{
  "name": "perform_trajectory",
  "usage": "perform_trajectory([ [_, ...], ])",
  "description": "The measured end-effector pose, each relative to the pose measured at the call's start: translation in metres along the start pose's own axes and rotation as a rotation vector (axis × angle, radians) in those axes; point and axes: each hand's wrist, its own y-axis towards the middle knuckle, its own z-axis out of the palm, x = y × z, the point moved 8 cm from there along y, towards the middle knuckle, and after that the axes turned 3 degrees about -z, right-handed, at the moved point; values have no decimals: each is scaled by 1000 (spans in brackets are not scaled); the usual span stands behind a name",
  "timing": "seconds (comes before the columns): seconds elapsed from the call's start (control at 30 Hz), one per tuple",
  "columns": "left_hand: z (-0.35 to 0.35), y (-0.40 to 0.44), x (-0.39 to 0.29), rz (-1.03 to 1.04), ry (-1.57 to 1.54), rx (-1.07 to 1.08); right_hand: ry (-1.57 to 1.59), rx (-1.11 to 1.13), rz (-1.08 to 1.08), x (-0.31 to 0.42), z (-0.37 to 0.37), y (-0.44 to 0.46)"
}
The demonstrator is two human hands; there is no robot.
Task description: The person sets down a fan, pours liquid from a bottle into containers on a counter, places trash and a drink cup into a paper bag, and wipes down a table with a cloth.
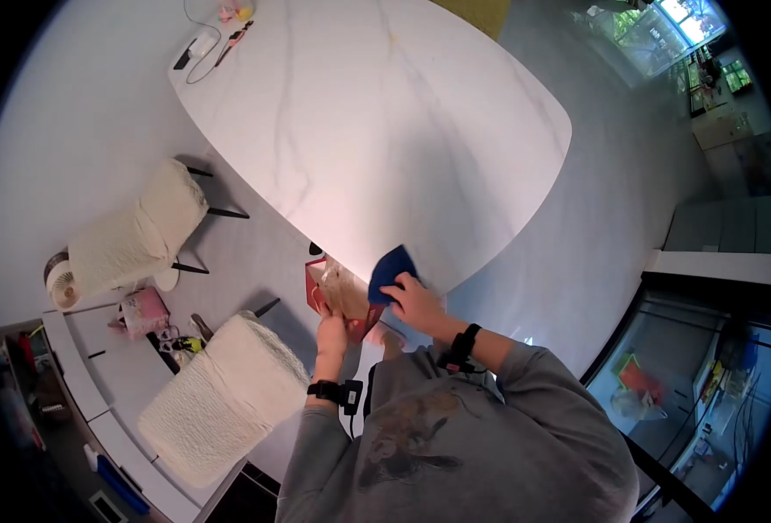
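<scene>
Your right hand (413,305) grips a blue cloth (392,274) at the near edge of the marble-patterned table (385,148). Your left hand (331,329) holds a red container (364,324) just below that edge, with something clear and crinkled (335,281) at its opening. To your left stand two chairs (229,392) (137,228) with cream covers, a fan (60,282) beside the farther one. At the table's far left corner lie a white block (202,45) and a cable (218,54).
</scene>
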Motion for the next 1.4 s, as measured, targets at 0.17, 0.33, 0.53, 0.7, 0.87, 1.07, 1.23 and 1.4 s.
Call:
perform_trajectory([
  [0.17,-18,-9,-4,-14,-48,32,444,-104,7,8,-56,28],
  [0.33,-7,-8,-2,32,-62,12,60,-248,234,-83,-122,43],
  [0.53,-9,-8,-9,61,-101,-71,-359,-217,-68,-65,-64,76],
  [0.7,-19,-11,-17,55,-110,-126,-217,-60,-417,-3,-13,81],
  [0.87,-26,-16,-19,2,-98,-112,-296,-287,-307,-96,-72,127],
  [1.07,-29,-20,-6,24,-19,-125,-397,-387,-6,-207,-190,62],
  [1.23,-47,-23,-15,20,-17,-136,-460,-373,81,-168,-133,6],
  [1.4,-43,-18,-4,41,-25,-148,-485,-147,-36,-46,2,2],
])
